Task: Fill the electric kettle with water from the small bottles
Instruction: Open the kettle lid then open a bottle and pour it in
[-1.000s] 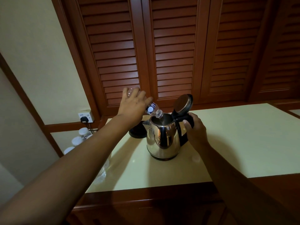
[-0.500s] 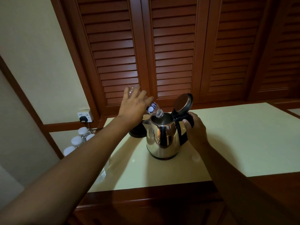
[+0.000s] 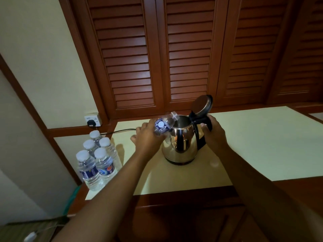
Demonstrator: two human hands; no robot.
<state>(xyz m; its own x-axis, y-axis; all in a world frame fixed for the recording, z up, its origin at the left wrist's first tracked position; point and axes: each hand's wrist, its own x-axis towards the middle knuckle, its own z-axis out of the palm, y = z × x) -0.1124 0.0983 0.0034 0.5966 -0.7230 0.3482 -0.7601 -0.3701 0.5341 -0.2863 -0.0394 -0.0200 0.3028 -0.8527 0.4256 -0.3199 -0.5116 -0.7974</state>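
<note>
**Bottle lowered beside the kettle's mouth**

Since a second ago the left hand (image 3: 148, 137) has dropped lower and nearer the camera, and the small bottle (image 3: 164, 124) it grips now lies tilted, its open neck by the rim of the kettle (image 3: 180, 145) rather than tipped steeply down into it. The right hand (image 3: 212, 131) stays curled round the black handle (image 3: 201, 126). The lid (image 3: 201, 104) stands open and upright. The kettle sits on the pale tabletop (image 3: 253, 145). Five capped bottles (image 3: 96, 159) cluster at the tabletop's left edge. A black cord (image 3: 122, 131) runs back to the wall socket (image 3: 92, 120).
</note>
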